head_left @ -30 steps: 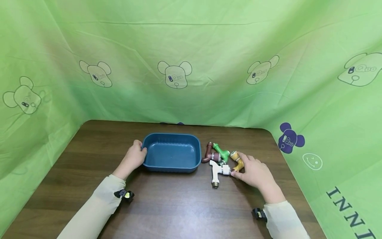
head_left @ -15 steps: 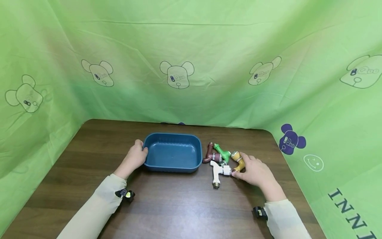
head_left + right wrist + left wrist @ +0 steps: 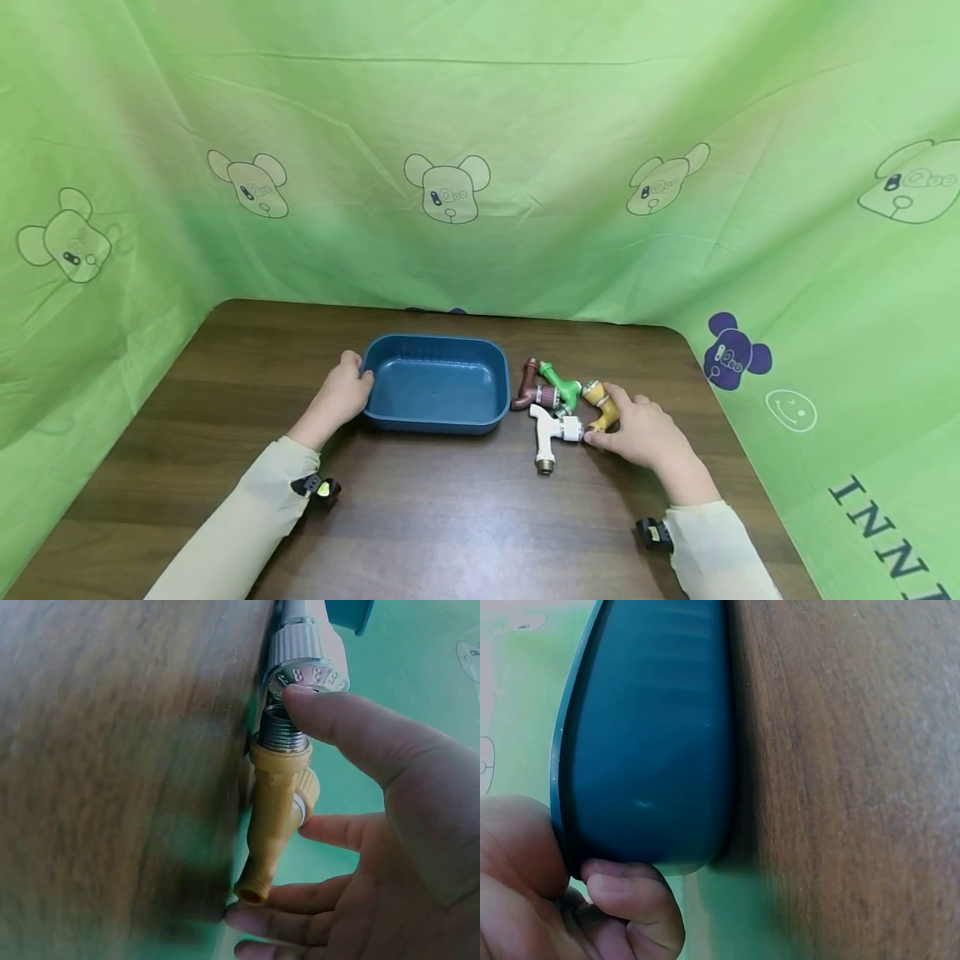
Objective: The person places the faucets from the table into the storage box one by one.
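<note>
My left hand (image 3: 343,393) holds the left end of a blue plastic basin (image 3: 438,427), its thumb over the rim and fingers curled against the outer wall. On the right, my right hand (image 3: 643,432) lies beside a yellow plastic tap (image 3: 274,806), the fingers spread and fairly straight. Its thumb tip is at the tap's metal thread, the index finger at the knob, and other fingertips by the spout. Close by on the table are a white tap (image 3: 545,433), a green tap (image 3: 564,388) and a dark red tap (image 3: 527,390).
The brown wooden table (image 3: 420,517) carries the basin and the group of taps, which lies just right of the basin. A green printed curtain (image 3: 450,267) encloses the table at the back and sides.
The head view has shifted very slightly. Both hands, the basin and the taps stay in place relative to each other.
</note>
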Demonstrator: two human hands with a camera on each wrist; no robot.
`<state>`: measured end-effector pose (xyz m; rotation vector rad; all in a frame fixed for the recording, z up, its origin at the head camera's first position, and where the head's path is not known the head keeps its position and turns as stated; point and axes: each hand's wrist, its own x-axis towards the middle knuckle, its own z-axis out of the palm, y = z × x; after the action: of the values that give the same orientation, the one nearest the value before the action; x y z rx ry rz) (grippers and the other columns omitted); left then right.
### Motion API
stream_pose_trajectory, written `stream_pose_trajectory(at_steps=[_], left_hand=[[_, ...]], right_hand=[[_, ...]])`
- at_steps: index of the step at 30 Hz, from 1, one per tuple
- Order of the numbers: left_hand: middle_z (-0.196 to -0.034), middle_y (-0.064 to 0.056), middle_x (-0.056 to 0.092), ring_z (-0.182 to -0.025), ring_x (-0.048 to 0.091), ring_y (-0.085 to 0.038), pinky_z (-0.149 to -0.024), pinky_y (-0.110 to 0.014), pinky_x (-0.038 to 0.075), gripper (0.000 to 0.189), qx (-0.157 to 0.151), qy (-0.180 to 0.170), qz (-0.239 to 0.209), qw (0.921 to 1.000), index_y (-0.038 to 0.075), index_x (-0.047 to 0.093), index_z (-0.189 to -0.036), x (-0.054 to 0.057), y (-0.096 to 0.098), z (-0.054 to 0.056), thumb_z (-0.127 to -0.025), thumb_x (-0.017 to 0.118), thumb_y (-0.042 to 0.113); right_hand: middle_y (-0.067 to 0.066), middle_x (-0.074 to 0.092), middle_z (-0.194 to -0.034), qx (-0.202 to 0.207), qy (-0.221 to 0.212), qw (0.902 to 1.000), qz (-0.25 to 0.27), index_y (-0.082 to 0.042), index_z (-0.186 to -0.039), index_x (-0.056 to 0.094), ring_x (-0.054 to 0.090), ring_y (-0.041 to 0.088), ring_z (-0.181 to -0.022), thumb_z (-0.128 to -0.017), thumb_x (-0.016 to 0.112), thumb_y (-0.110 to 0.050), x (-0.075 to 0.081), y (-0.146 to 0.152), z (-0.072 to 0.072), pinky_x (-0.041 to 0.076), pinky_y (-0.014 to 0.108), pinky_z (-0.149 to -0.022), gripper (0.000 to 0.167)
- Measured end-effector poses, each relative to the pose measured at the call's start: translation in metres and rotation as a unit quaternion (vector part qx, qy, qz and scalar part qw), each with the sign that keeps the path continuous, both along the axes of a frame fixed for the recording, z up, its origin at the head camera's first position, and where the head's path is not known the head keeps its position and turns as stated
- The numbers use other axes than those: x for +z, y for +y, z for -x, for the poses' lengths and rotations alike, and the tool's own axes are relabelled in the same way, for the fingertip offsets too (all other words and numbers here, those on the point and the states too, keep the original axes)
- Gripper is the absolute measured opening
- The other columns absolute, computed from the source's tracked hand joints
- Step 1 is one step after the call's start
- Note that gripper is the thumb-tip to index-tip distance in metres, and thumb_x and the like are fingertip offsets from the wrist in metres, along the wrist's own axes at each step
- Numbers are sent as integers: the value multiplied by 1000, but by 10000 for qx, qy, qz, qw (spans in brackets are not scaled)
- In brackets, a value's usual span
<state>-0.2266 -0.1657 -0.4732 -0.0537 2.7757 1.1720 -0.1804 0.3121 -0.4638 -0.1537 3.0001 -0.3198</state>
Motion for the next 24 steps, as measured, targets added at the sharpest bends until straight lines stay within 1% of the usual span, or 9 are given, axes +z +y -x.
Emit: stream_pose_trajectory(at_steps=[3, 6, 11, 14, 18, 24], left_hand=[[-83, -13, 49, -77, 55, -28, -64, -36, 44, 22, -4, 16, 15, 10000, -1, 37, -118, -1, 0, 0, -108, 44, 19], [-85, -14, 50, -80, 56, -29, -67, -37, 45, 23, 0, 30, 32, 10000, -1, 38, -119, -2, 1, 0, -108, 44, 19], [-86, -14, 51, -82, 56, -30, -69, -38, 46, 23, 27, 71, 50, 10000, -1, 38, -119, -2, 1, 1, -108, 44, 19], [-85, -14, 50, -82, 56, -30, -69, -39, 46, 22, 26, 91, 37, 9999, -1, 39, -117, -2, 1, 1, -108, 44, 18], [-84, -13, 50, -81, 56, -30, -67, -38, 45, 22, 29, 79, 7, 10000, -1, 38, -116, -2, 1, 1, -108, 44, 18], [-84, -13, 51, -79, 56, -28, -65, -36, 45, 22, 16, 2, -47, 10000, -1, 38, -118, -2, -1, 2, -108, 43, 18]], right_hand=[[36, 55, -121, -66, 52, 9999, 103, -6, -153, 36, 59, 50, -106, -79, 79, -58, -2, -1, 0, 49, 65, -86, 101], [33, 57, -117, -109, 154, 9998, 86, -6, -152, 37, 60, 44, -99, -77, 80, -54, -4, 0, 1, 50, 62, -83, 100], [31, 58, -111, -110, 371, 9993, 8, -7, -151, 40, 61, 41, -93, -74, 82, -53, -7, 1, 2, 50, 61, -80, 99], [32, 57, -112, -143, 410, 9990, 66, -9, -151, 40, 60, 41, -93, -74, 82, -52, -8, 2, 2, 50, 60, -79, 98], [34, 54, -118, -180, 352, 9990, 231, -9, -152, 38, 59, 43, -97, -75, 82, -50, -8, 3, 1, 52, 62, -80, 97], [38, 51, -123, -218, 357, 9983, 404, -10, -153, 36, 59, 47, -102, -77, 81, -49, -4, 4, 0, 51, 66, -82, 97]])
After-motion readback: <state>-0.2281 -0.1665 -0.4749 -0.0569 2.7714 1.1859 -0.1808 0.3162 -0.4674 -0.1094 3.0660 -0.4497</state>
